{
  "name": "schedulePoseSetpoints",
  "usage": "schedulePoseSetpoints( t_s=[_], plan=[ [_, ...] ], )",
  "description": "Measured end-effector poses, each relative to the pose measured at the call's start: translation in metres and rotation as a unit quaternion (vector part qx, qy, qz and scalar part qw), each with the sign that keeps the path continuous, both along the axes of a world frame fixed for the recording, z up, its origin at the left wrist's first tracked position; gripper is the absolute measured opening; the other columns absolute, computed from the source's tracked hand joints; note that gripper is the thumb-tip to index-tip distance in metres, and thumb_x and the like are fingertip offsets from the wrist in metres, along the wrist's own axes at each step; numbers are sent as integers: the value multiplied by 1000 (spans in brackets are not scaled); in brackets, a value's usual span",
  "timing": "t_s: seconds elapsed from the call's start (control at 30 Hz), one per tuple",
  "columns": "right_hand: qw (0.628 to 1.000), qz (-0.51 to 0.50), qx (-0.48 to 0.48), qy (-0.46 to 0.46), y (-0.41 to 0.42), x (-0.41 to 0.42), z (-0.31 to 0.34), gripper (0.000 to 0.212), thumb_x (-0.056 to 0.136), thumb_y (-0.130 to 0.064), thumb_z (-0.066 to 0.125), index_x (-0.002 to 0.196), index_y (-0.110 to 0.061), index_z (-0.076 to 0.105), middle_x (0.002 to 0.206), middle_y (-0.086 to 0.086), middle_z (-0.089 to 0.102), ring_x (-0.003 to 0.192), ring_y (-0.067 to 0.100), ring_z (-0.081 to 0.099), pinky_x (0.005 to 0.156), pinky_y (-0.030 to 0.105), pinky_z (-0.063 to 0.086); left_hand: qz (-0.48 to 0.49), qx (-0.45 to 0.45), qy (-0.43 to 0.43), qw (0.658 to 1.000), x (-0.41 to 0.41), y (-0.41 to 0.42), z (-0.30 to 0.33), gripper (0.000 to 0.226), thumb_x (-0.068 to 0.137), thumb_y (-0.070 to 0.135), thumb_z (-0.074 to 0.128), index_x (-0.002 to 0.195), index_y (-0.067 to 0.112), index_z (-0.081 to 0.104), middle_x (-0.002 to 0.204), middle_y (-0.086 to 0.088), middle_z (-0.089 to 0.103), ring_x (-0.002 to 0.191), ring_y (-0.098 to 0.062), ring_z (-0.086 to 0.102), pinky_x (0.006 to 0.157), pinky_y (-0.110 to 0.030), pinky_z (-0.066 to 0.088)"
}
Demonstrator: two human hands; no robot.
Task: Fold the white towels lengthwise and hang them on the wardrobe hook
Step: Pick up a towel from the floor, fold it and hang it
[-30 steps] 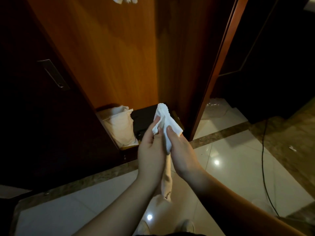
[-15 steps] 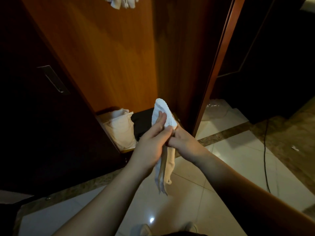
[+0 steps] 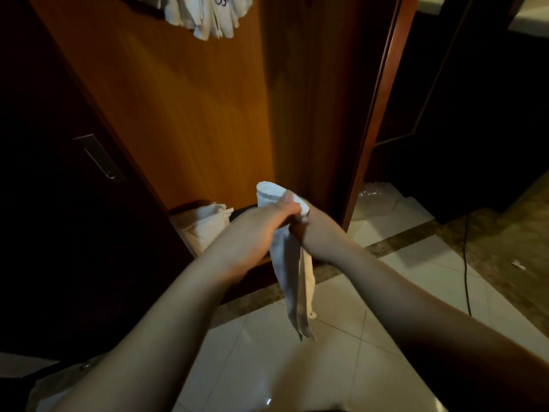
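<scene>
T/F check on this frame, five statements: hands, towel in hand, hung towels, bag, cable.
1. Both hands grip one white towel. True: left hand and right hand meet on it.
2. The towel lies flat on the floor. False: it hangs down from the hands, above the tiled floor.
3. White towels already hang at the top of the wooden panel. True.
4. The pale bag is held in the left hand. False: it sits at the wardrobe's base, untouched.
5. A dark cable runs across the floor on the right. True.
</scene>
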State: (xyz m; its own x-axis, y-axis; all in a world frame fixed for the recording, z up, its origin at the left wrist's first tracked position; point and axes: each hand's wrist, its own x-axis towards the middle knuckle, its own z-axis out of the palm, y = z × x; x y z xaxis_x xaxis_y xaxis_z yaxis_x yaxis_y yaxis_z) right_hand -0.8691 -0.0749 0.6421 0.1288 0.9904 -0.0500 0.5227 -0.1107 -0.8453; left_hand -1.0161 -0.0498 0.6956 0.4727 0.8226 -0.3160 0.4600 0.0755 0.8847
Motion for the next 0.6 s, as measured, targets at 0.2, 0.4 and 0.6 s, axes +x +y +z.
schedulePoseSetpoints(
  t_s=[0.2, 0.4, 0.6],
  plan=[
    [990, 33, -5, 135, 14, 38, 40, 43, 65, -30, 56, 98, -6, 68, 77, 12, 59, 72, 23, 52, 70, 41, 42, 100, 123, -178, 971, -24, 47, 0, 55, 85, 47, 72, 135, 35, 54, 138, 12, 55, 129, -11, 52, 102, -34, 44],
    [887, 144, 25, 439, 36, 52, 86, 70, 74, 13, 39, 135, -17, 58, 134, 22, 63, 127, 38, 59, 96, 48, 54, -64, -57, -210, 974, -12, 71, -12, 100, 36, 62, 95, 126, 30, 64, 134, 2, 66, 133, -28, 52, 117, -56, 30],
    [844, 195, 43, 498, 46, 69, 120, 72, 75, 12, 42, 146, -3, 46, 144, 26, 53, 134, 40, 52, 106, 50, 48, -128, -107, -236, 957, 4, 77, -5, 61, 51, 46, 96, 105, 24, 80, 116, -9, 74, 110, -28, 69, 97, -46, 51]
  ],
)
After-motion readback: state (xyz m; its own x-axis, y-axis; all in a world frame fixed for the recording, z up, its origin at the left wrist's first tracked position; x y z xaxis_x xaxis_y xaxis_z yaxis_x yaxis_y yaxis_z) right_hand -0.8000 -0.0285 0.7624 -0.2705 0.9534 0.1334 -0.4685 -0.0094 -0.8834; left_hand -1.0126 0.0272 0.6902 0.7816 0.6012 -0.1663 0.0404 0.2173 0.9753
